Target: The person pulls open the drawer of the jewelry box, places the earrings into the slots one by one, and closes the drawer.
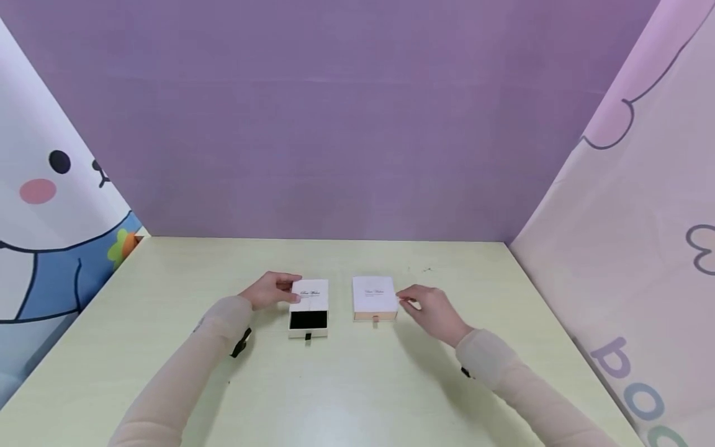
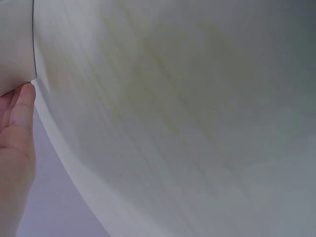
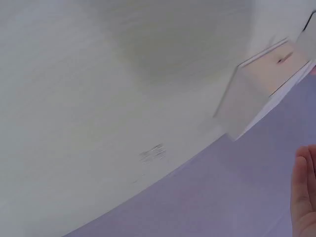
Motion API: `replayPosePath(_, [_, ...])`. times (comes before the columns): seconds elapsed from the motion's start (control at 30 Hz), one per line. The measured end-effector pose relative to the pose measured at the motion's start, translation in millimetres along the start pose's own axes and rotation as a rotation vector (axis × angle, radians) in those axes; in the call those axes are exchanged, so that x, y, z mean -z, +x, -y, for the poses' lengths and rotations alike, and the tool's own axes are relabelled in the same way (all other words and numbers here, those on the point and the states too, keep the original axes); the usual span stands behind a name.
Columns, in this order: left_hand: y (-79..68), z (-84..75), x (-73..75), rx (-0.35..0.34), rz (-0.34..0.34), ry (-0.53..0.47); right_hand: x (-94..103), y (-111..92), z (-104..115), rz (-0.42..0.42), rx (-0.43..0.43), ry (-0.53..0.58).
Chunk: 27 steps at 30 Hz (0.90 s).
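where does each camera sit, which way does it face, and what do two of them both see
Head: worn on the head, facing forward and down at the table, left box and right box; left hand, right hand and both sleeves show.
Left wrist: on that wrist, facing mostly table; the left hand shows at the left edge, touching a box.
Right wrist: on that wrist, facing table and right box; the right hand shows at lower right.
Shared: head and right wrist both show the right box's drawer front.

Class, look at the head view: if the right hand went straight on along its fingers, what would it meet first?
The right hand would most likely meet the white box with the peach front, on its right side; any gap is hard to judge.
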State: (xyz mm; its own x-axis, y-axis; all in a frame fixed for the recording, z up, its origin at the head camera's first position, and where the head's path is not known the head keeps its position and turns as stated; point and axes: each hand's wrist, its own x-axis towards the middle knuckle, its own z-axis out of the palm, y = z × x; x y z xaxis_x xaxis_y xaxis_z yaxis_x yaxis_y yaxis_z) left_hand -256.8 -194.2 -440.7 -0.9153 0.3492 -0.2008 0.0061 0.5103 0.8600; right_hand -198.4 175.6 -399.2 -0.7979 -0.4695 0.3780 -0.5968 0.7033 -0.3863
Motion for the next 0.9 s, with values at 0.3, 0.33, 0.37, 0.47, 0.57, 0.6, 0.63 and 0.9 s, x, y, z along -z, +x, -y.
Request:
replayPosePath(0.3, [0.0, 1.5, -0.3, -0.013, 0.007, -0.002, 17.5, 6.3, -50.7, 0.039, -0.042, -0.095])
replayPosePath(0.33, [0.2, 1.6, -0.5, -0.015, 0.005, -0.003, 17.8, 6.9, -55.7, 0.049, -0.053, -0.097])
replayPosePath(0.37, [0.2, 1.8, -0.6, -0.015, 0.005, -0.005, 17.8, 7.2, -60.5, 0.062, -0.066, -0.098])
replayPosePath(0.47, [0.4, 1.9, -0.9, -0.018, 0.003, -0.008, 16.2, 8.3, -73.6, 0.093, -0.074, -0.116])
replayPosePath(0.57, [0.6, 1.5, -1.0, -0.018, 0.004, -0.015, 14.1, 8.6, -85.1, 0.128, -0.081, -0.147])
replayPosePath(0.6, [0.8, 1.3, -0.9, -0.019, 0.004, -0.014, 13.4, 8.6, -88.7, 0.139, -0.082, -0.161])
replayPosePath(0.63, [1.1, 1.6, -0.7, -0.02, 0.003, -0.01, 12.7, 8.5, -92.0, 0.149, -0.088, -0.17])
replayPosePath(0.9, [2.2, 4.5, -1.5, 0.006, -0.014, -0.011, 6.9, 7.5, -106.4, 0.221, -0.153, -0.193])
